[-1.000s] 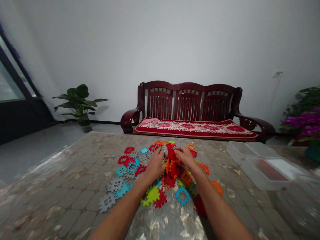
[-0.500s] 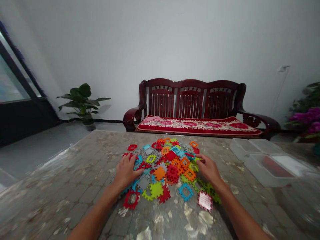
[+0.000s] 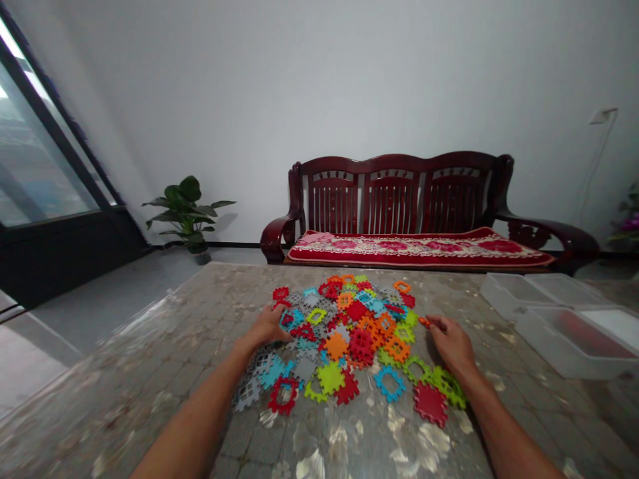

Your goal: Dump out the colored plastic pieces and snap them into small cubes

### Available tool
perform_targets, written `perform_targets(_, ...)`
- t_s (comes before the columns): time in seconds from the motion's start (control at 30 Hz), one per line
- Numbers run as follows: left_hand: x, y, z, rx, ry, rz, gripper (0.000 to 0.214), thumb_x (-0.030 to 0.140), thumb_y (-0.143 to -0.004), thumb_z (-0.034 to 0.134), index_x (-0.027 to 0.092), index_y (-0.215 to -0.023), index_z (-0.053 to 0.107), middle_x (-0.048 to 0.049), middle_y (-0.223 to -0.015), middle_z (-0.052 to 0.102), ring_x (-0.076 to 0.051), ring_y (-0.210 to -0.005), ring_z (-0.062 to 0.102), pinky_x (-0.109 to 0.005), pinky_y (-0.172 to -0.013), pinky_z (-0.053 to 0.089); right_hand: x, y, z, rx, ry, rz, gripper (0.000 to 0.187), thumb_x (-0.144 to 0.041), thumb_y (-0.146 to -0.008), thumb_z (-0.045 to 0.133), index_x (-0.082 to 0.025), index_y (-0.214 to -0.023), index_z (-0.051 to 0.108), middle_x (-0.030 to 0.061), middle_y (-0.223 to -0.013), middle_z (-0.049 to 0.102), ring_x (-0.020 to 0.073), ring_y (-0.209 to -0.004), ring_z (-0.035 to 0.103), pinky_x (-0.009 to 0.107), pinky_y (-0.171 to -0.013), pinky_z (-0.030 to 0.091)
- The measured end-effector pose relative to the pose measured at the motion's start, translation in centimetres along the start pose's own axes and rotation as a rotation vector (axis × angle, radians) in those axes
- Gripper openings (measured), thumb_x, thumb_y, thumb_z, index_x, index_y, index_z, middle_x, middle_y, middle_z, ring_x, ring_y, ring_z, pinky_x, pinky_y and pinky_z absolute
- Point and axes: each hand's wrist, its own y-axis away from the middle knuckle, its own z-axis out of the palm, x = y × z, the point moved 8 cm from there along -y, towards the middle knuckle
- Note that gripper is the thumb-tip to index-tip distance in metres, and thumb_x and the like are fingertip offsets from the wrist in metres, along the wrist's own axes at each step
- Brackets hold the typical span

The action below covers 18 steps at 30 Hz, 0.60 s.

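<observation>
Tiles (image 3: pixel 331 378) are strewn mid-frame on a table (image 3: pixel 164 352), bench (image 3: pixel 392 199) above; orange piece (image 3: pixel 424 321) is pinched by right hand (image 3: pixel 453 342); left hand (image 3: pixel 266 328) is spread.

No text, label, brand, number or sign is reading clearly anywhere. The pieces (image 3: pixel 335 346) are showing colours and cut-outs, not lettering; the sofa cover (image 3: pixel 424 248) and the desk (image 3: pixel 200 346) are carrying patterns alone. The boxes (image 3: pixel 554 346) are appearing too hazy to rule out small print.
</observation>
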Motion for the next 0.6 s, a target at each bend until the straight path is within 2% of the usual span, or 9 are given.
perform_targets(0.13,0.3,0.0,0.1,0.028,0.089,0.008,0.055,0.028,-0.062,0.079,0.022,-0.115,0.065,-0.0058,-0.113,0.072,-0.024,-0.103,0.068,-0.026,-0.082,0.050,1.2,-0.2,0.1,0.015,-0.051,0.063,0.043,-0.043,-0.073,0.050,-0.021,-0.097,0.078,0.0094,-0.102,0.078,0.0272,-0.096,0.069,0.040,-0.092,0.051)
perform_targets(0.3,1.2,-0.7,-0.7,0.062,0.217,0.025,0.035,0.020,-0.064,0.074,0.018,-0.098,0.069,-0.0039,-0.091,0.074,-0.023,-0.088,0.069,-0.028,-0.075,0.049,2.0,-0.3,0.1,0.003,-0.113,0.130,0.044,-0.046,-0.069,0.053,-0.022,-0.095,0.079,0.0086,-0.101,0.079,0.0277,-0.096,0.070,0.040,-0.091,0.052)
perform_targets(0.43,4.1,-1.8,-1.1,0.070,0.352,0.096,0.040,0.023,-0.064,0.076,0.015,-0.103,0.072,-0.0053,-0.093,0.076,-0.024,-0.091,0.069,-0.030,-0.077,0.052,2.4,-0.3,0.2,0.000,-0.153,0.170,0.044,-0.046,-0.068,0.052,-0.023,-0.094,0.079,0.0077,-0.097,0.079,0.0271,-0.094,0.071,0.038,-0.087,0.053)
perform_targets(0.53,7.2,-2.6,-1.1,0.043,0.451,0.181,0.056,0.032,-0.066,0.080,0.017,-0.120,0.070,-0.0048,-0.102,0.077,-0.022,-0.092,0.070,-0.028,-0.077,0.054,2.6,-0.3,0.4,0.006,-0.179,0.189,0.044,-0.045,-0.067,0.051,-0.023,-0.092,0.079,0.0076,-0.096,0.079,0.0271,-0.092,0.071,0.038,-0.086,0.053)
perform_targets(0.6,8.2,-3.4,-1.4,0.040,0.475,0.198,0.061,0.036,-0.071,0.078,0.018,-0.128,0.067,-0.0060,-0.107,0.078,-0.021,-0.092,0.071,-0.028,-0.077,0.055,2.6,-0.2,0.4,0.014,-0.181,0.194,0.044,-0.045,-0.067,0.051,-0.022,-0.092,0.079,0.0077,-0.096,0.079,0.0274,-0.092,0.071,0.039,-0.086,0.053)
